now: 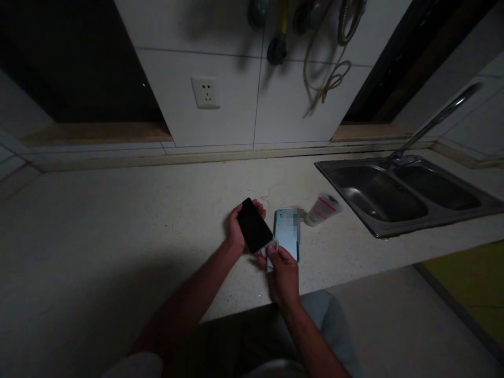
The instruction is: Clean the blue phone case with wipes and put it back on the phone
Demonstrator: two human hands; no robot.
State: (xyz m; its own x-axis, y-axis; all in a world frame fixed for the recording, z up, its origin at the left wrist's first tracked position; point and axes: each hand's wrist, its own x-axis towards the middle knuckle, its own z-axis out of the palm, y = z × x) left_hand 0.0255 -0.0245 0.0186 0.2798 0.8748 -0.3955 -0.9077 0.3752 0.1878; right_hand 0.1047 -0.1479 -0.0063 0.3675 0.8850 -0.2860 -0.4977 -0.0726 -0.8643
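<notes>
phone in left hand; right hand pinching cloth

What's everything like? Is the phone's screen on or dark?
Phone: screen dark, held in left hand.
Pale cloth or paper: crumpled, pinched in right hand.
Blue item: lying flat.
Striped container: blurred; open or shut unclear.
Socket: nothing plugged in.
Tap: no running water visible.

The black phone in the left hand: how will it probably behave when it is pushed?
The black phone is probably stiff: its edges look straight across the left hand. Its smooth, dark face suggests it may be slippery. Its flat, rectangular shape would likely make it slide rather than roll.
</notes>
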